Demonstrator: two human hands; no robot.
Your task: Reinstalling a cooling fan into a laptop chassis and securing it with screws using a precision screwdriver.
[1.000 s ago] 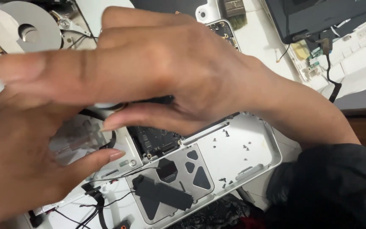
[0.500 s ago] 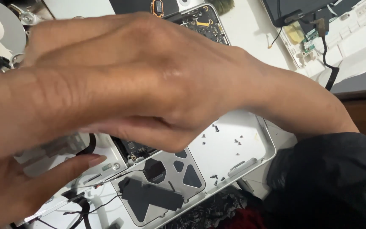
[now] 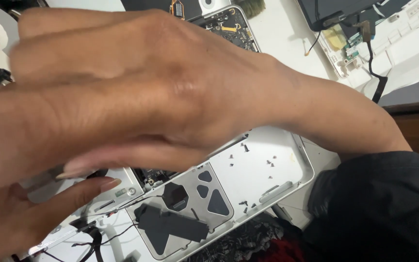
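Fingers (image 3: 88, 167) of the right hand (image 3: 136, 92) have stretched out flatter and closer to the camera than a second ago, now covering most of the opened silver laptop chassis (image 3: 263, 170); whether they grip anything underneath, cannot tell. Left hand (image 3: 20, 213), low in the corner, has its thumb extended toward a silver part at the chassis's left end, grip also hidden. Chassis has drifted slightly down-frame on the white desk (image 3: 282, 29). Loose screws (image 3: 270, 162) sit on its palm-rest area. Black cable (image 3: 93, 233) trails below.

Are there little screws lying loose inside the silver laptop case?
Yes, several small dark screws lie scattered on the bare silver floor of the opened laptop case.
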